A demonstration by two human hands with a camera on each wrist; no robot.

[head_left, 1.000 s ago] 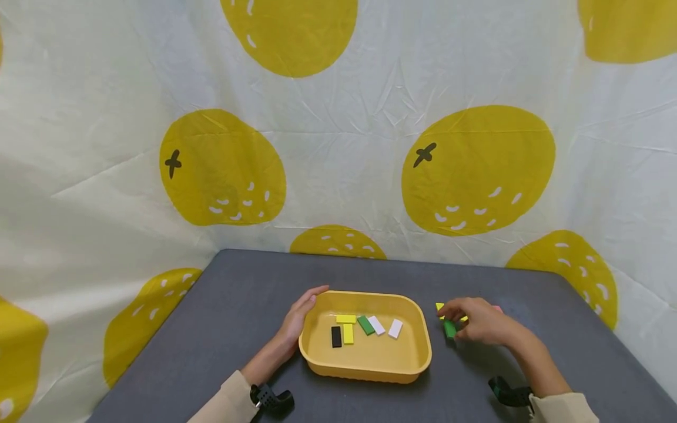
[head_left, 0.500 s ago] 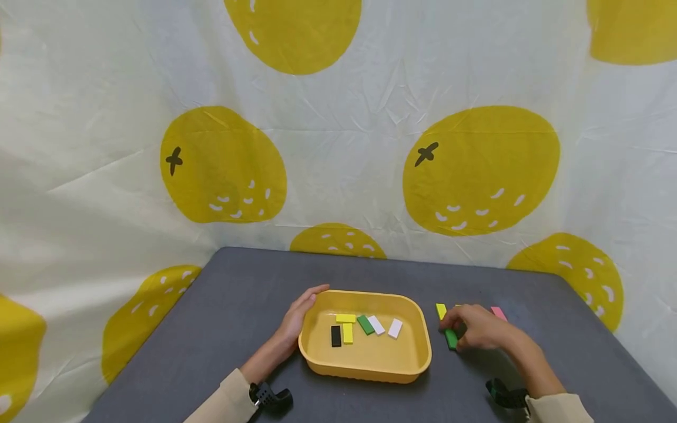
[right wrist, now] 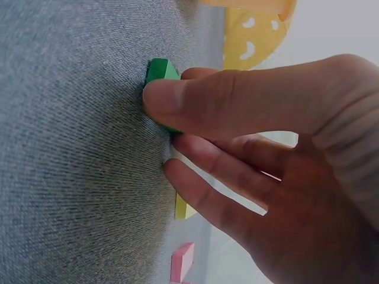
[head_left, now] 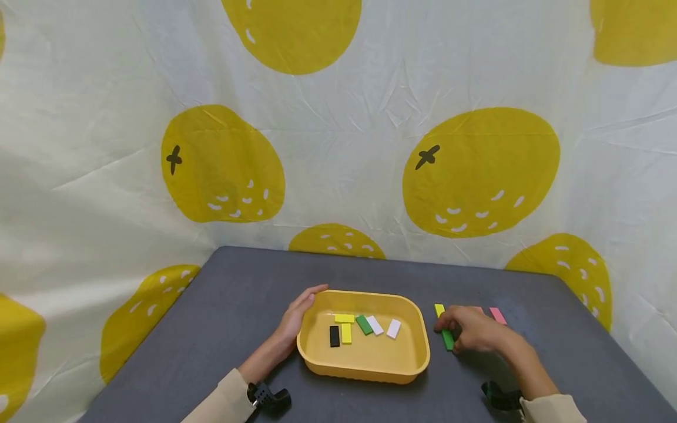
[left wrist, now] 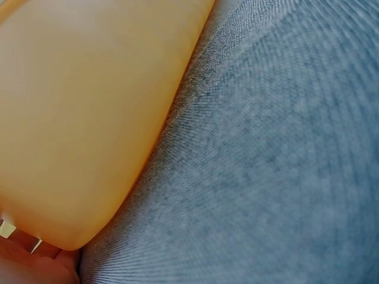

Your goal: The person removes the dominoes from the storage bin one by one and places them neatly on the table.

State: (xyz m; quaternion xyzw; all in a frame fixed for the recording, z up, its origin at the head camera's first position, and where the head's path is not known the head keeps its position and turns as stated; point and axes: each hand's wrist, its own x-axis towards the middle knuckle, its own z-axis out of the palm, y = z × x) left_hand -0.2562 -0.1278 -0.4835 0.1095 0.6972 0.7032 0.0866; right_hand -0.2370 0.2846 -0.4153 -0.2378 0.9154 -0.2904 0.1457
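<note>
A yellow plastic tray (head_left: 381, 358) stands on the table in the head view, holding several small plain dominoes in yellow, green, white and black. My left hand (head_left: 291, 323) rests against its left wall and far-left corner, fingers stretched along it; the left wrist view shows those fingers only partly. Right of the tray, my right hand (head_left: 473, 329) pinches a green domino (right wrist: 161, 71) between thumb and fingers, down at the table surface. Just beyond it lies a yellow domino (head_left: 439, 309). A pink domino (head_left: 498, 315) sits behind the hand, and another pink one is mostly hidden.
The dark grey table (head_left: 254, 282) runs back to a white curtain (head_left: 344, 170) printed with yellow fruit. In the right wrist view, a yellow domino (right wrist: 182, 207) and a pink domino (right wrist: 182, 261) lie past the fingers.
My right hand has shifted slightly down toward the near side, its fingers staying at the green domino. More of the pink dominoes shows behind it. The left hand keeps its place on the tray.
</note>
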